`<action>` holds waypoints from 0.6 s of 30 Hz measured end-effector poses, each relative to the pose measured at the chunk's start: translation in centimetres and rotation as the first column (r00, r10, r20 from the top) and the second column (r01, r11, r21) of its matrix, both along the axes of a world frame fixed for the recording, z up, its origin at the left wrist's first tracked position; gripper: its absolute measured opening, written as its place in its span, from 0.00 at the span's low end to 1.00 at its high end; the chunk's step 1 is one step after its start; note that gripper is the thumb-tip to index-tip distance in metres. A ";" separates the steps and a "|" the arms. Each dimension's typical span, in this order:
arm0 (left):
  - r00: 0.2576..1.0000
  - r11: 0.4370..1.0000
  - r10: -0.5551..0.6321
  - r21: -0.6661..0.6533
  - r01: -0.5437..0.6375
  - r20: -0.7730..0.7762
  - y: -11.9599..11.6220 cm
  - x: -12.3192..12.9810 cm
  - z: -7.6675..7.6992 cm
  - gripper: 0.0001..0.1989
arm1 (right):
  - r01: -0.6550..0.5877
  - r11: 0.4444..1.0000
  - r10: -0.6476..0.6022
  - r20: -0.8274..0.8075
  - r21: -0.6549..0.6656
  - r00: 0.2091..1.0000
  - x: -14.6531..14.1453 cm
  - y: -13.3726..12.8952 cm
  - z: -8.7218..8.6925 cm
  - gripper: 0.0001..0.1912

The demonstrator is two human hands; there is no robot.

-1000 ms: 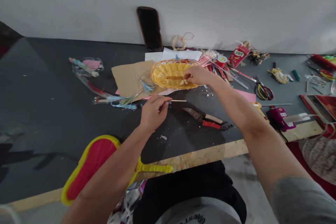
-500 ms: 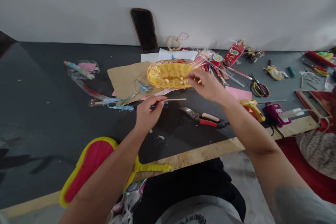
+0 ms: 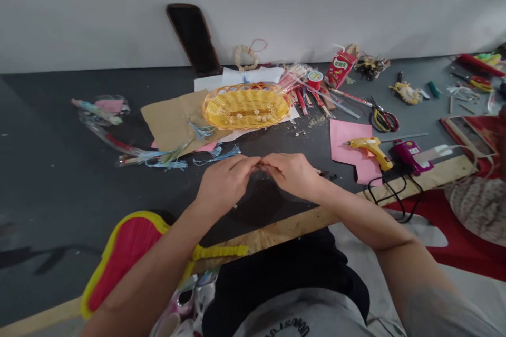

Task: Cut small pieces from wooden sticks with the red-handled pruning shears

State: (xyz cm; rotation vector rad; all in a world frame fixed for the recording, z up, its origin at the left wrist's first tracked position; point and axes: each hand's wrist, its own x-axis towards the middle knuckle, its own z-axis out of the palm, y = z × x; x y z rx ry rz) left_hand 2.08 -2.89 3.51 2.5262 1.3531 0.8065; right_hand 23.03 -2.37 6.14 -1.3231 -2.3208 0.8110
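My left hand [image 3: 227,180] and my right hand [image 3: 294,175] meet at the fingertips above the dark table, just in front of the basket. Both are closed in a pinch. A small brownish bit shows where they meet; the thin wooden stick seen in my left hand earlier is mostly hidden by the fingers. What my right fingertips pinch is too small to make out. Behind the hands, the yellow woven basket [image 3: 247,108] holds several small pale pieces. The pruning shears [image 3: 326,174] are largely covered by my right hand.
Blue tassels [image 3: 219,155] and brown paper [image 3: 169,116] lie left of the basket. To the right are scissors [image 3: 384,117], pink paper [image 3: 343,134], a yellow glue gun [image 3: 371,150] and a purple device [image 3: 413,157] with a cord. A phone [image 3: 194,39] leans against the wall.
My right hand has come from the basket's right edge down to my left fingertips. The stick is now mostly out of sight. The view has shifted slightly.
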 end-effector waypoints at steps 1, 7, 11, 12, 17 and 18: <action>1.000 1.000 0.010 -0.003 -0.010 -0.006 -0.1 -0.1 0.0 0.16 | 0.032 0.999 -0.032 -0.016 -0.001 0.999 0.6 -0.1 0.3 0.10; 0.963 0.971 0.234 -0.083 -0.224 0.136 0.3 -1.4 1.1 0.13 | 0.418 0.890 -0.429 0.023 0.179 0.903 7.5 -1.7 0.6 0.21; 0.925 0.947 0.298 -0.193 -0.256 0.235 0.6 -1.3 1.7 0.12 | 0.280 0.913 -0.333 0.147 0.295 0.931 9.3 -3.0 -1.7 0.16; 0.911 0.939 0.311 -0.233 -0.252 0.270 0.7 -1.1 1.8 0.12 | 0.184 0.928 -0.253 0.187 0.323 0.949 9.2 -3.2 -2.3 0.14; 0.748 0.876 0.367 -0.476 -0.078 0.554 0.7 0.3 1.8 0.13 | -0.052 0.936 -0.077 0.347 0.348 0.935 7.1 -2.6 -4.5 0.16; 0.690 0.866 0.375 -0.499 -0.023 0.619 0.7 0.5 1.8 0.13 | -0.066 0.942 -0.057 0.351 0.329 0.935 6.7 -2.3 -4.6 0.14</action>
